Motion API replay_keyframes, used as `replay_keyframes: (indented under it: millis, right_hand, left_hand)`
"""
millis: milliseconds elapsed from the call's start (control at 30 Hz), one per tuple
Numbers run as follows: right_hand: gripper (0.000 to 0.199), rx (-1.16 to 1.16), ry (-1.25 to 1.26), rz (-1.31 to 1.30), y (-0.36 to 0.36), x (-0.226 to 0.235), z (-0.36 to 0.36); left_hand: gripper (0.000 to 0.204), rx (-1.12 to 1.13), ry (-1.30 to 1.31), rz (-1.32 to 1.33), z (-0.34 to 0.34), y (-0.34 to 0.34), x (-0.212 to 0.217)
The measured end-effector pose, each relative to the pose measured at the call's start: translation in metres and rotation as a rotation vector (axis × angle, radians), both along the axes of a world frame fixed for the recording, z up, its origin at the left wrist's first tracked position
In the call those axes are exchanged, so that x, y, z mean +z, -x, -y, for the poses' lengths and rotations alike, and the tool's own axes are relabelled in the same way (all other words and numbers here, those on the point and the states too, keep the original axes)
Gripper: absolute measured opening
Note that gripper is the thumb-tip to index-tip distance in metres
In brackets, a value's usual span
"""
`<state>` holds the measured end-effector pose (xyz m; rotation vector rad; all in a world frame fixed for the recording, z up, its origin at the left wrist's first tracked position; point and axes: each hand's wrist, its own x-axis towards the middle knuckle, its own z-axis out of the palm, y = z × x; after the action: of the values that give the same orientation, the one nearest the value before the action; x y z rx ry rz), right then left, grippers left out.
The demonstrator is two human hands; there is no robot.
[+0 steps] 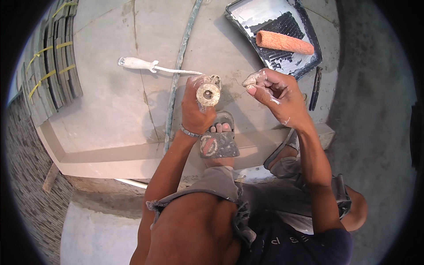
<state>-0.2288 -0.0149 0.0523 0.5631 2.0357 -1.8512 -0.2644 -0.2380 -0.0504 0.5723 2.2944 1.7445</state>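
My left hand (196, 104) is wrapped round a paint roller frame. The frame's round, paint-crusted end cap (208, 94) faces up, and its bent metal rod runs left to a whitish handle (137, 63). Just right of it, my right hand (280, 90) is closed in a pinch, thumb against fingertips, with white paint smears on the skin. A thin hair or thread shows by those fingertips; what they hold is too small to make out. Beyond, an orange roller sleeve (285, 43) lies across a black paint tray (317, 66) streaked with white paint.
A paint-stained pole (179, 66) crosses the tiled floor (106, 101). Stone strips (53, 57) bound with yellow straps are stacked at far left. A dark stick (315, 88) lies below the tray. My sandalled foot (219, 137) rests at the step's edge.
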Motion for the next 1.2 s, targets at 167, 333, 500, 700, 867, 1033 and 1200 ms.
replay_keyframes:
  millis: [167,333,500,700,867,1033,1200]
  right_hand:
    - [0.013,0.083,-0.101,0.024,0.004,0.037,0.002]
    - [0.011,0.098,-0.185,-0.055,0.002,0.022,0.003]
    - [0.014,-0.01,-0.114,-0.052,-0.005,-0.018,0.006]
    - [0.018,-0.083,-0.047,-0.013,-0.014,-0.028,0.024]
    - [0.02,-0.09,-0.063,-0.018,-0.008,-0.023,0.038]
    - [0.021,-0.032,-0.142,-0.022,0.002,-0.034,0.04]
    - [0.019,-0.043,-0.078,-0.069,-0.002,-0.056,0.043]
  left_hand:
    - [0.048,-0.006,0.009,-0.119,-0.004,0.007,0.003]
    - [0.046,0.015,-0.134,0.114,0.01,0.023,-0.011]
    - [0.042,0.039,-0.347,0.263,0.004,0.025,0.008]
    - [0.041,-0.016,-0.247,0.295,0.006,0.023,0.009]
    - [0.035,-0.032,-0.237,0.466,0.005,0.028,0.005]
    - [0.029,-0.01,-0.356,0.475,-0.002,0.031,0.009]
    - [0.03,-0.01,-0.319,0.496,-0.001,0.03,0.009]
